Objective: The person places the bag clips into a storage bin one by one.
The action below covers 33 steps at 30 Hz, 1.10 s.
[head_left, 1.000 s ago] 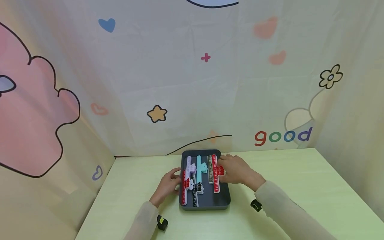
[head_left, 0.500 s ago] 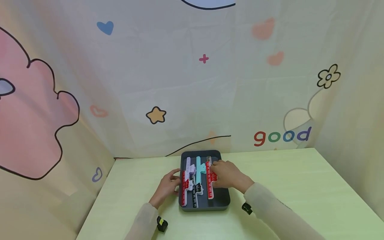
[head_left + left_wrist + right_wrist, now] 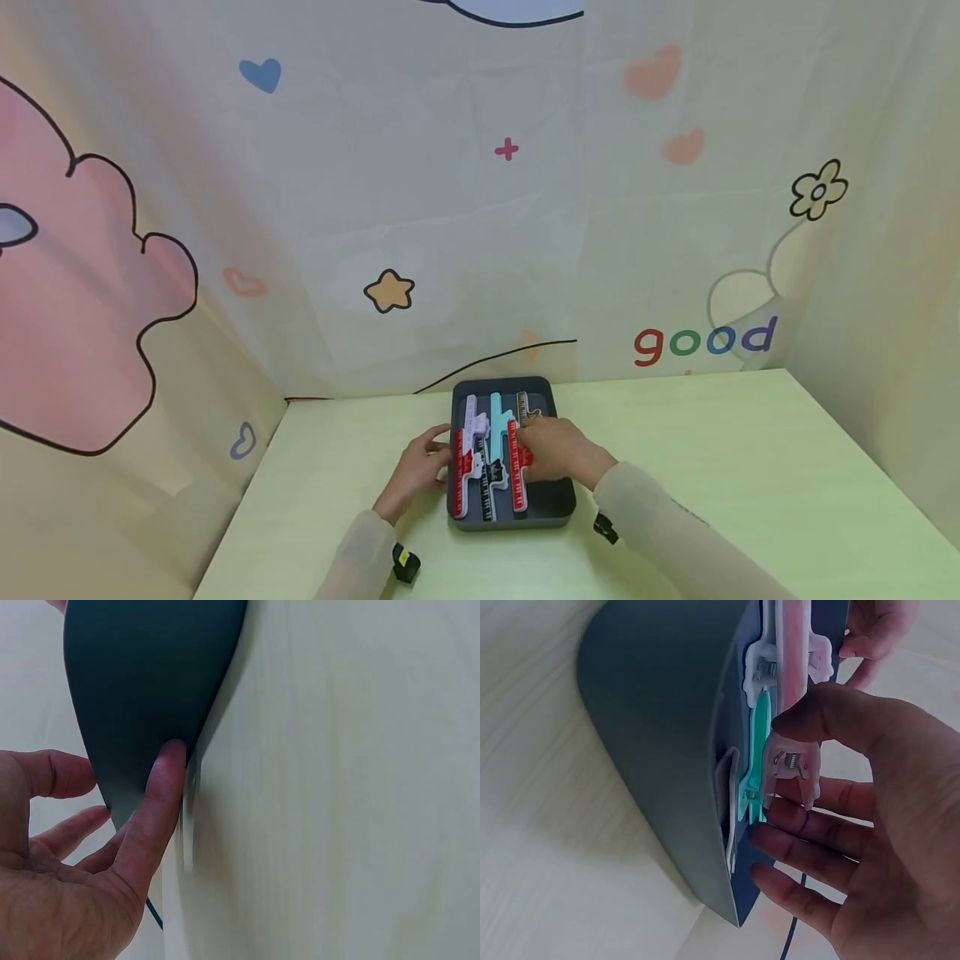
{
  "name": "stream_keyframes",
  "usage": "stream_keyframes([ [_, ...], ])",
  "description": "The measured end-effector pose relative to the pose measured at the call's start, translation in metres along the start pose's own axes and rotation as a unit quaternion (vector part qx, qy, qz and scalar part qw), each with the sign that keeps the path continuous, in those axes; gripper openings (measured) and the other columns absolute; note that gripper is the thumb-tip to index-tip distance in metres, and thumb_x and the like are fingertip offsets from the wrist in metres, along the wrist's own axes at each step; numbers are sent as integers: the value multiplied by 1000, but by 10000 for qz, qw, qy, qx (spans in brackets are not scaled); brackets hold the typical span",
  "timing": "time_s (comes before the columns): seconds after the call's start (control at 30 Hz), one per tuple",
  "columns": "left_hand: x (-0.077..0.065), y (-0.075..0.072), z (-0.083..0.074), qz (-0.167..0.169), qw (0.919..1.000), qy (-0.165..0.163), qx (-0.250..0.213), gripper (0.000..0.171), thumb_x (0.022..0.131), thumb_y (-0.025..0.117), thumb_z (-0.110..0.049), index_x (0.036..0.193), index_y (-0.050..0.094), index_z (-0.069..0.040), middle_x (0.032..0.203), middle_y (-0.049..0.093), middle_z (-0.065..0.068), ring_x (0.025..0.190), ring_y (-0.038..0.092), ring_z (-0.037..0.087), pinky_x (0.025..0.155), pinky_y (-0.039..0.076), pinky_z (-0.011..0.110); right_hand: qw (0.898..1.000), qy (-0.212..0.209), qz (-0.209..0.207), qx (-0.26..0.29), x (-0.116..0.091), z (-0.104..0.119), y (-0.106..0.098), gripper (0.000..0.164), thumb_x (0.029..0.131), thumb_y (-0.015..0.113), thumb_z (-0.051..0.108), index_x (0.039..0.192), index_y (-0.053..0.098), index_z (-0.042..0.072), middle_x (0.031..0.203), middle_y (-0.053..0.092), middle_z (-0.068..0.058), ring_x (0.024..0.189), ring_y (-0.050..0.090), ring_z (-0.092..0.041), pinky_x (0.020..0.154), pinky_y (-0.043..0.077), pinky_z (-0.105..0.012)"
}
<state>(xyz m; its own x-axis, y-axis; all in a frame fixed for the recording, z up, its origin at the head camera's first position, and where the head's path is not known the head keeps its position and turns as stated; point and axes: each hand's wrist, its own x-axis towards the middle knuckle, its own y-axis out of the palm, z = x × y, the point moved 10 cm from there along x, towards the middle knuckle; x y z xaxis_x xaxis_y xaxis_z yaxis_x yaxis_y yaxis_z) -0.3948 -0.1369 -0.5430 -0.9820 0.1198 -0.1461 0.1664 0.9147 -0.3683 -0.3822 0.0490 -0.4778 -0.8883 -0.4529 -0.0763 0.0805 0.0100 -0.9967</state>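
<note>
A dark grey tray (image 3: 551,504) holds several long clips printed with piano keys. My right hand (image 3: 561,450) pinches a red clip (image 3: 517,479) by its handle between thumb and fingers, over the tray's middle. In the right wrist view this clip (image 3: 792,652) stands edge-on, beside a teal clip (image 3: 760,735). My left hand (image 3: 415,468) touches the tray's left side; in the left wrist view a straight fingertip rests on the outer wall (image 3: 142,682). Left of the held clip lie a lavender clip (image 3: 470,417), another red clip (image 3: 460,483) and a black clip (image 3: 487,498).
A black-and-gold clip (image 3: 522,402) lies at the tray's back right, partly hidden by my right hand. The tray stands on a pale green table (image 3: 712,467), near its back edge. A printed curtain (image 3: 450,208) hangs behind.
My right hand has carried the red clip leftward and nearer, from the tray's right side to beside the black and teal clips. The left hand has stayed at the tray's left side.
</note>
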Motion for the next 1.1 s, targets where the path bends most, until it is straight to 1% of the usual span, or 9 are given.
stream_keyframes([
  [0.07, -1, 0, -1, 11, 10000, 67, 15, 55, 94, 55, -15, 147, 44, -13, 124, 60, 21, 101, 64, 27, 61, 61, 33, 10000, 17, 58, 15, 1, 1, 3, 56, 71, 83, 43, 117, 70, 15, 112, 69, -3, 93, 60, -18, 89, 57, -39],
  [0.23, -1, -1, -1, -2, 10000, 62, 14, 55, 93, 55, -14, 147, 44, -14, 125, 60, 21, 102, 64, 28, 61, 61, 33, 9999, 68, 129, 67, 2, 4, 8, 53, 71, 84, 41, 115, 70, 14, 109, 68, -4, 92, 60, -19, 90, 57, -41],
  [0.37, -2, -1, -1, -24, 10000, 36, 21, 54, 94, 55, -14, 147, 45, -14, 124, 60, 20, 102, 64, 27, 61, 61, 33, 9999, 72, 114, 29, 2, 5, 9, 57, 70, 84, 40, 117, 69, 13, 112, 68, -5, 97, 61, -20, 93, 56, -42],
  [0.53, -2, -1, -1, -31, 10000, 19, 30, 54, 94, 55, -16, 147, 45, -15, 124, 60, 20, 102, 64, 27, 62, 61, 33, 9999, 59, 97, -30, 0, 5, 11, 57, 68, 86, 41, 116, 70, 13, 115, 68, -5, 101, 62, -21, 94, 56, -42],
  [0.7, -2, -2, -1, -18, 10000, 47, 71, 54, 95, 54, -16, 147, 44, -15, 125, 60, 20, 103, 64, 27, 63, 61, 33, 9998, 23, 184, -10, -3, 7, 13, 53, 68, 86, 42, 112, 71, 15, 111, 68, -3, 98, 61, -20, 91, 57, -41],
  [0.87, -1, -2, 1, -46, 9999, 1, 91, 54, 94, 55, -16, 147, 44, -15, 125, 60, 20, 102, 64, 27, 62, 61, 32, 9998, -4, 211, -5, -4, 8, 17, 51, 69, 86, 42, 111, 71, 16, 107, 68, -2, 94, 60, -19, 89, 57, -40],
  [1.03, 0, -1, 3, -42, 9999, -18, 92, 53, 95, 55, -16, 147, 44, -15, 124, 60, 19, 102, 64, 27, 62, 61, 32, 9998, -147, 136, -70, -5, 9, 14, 49, 71, 84, 41, 111, 71, 18, 108, 68, -1, 92, 60, -18, 88, 58, -40],
  [1.1, -1, -1, 3, -33, 10000, -6, 89, 53, 95, 54, -16, 147, 44, -15, 124, 60, 19, 102, 64, 27, 62, 61, 32, 9998, -164, 102, -93, -5, 8, 11, 50, 72, 83, 41, 114, 70, 18, 111, 68, -1, 94, 61, -18, 88, 58, -40],
])
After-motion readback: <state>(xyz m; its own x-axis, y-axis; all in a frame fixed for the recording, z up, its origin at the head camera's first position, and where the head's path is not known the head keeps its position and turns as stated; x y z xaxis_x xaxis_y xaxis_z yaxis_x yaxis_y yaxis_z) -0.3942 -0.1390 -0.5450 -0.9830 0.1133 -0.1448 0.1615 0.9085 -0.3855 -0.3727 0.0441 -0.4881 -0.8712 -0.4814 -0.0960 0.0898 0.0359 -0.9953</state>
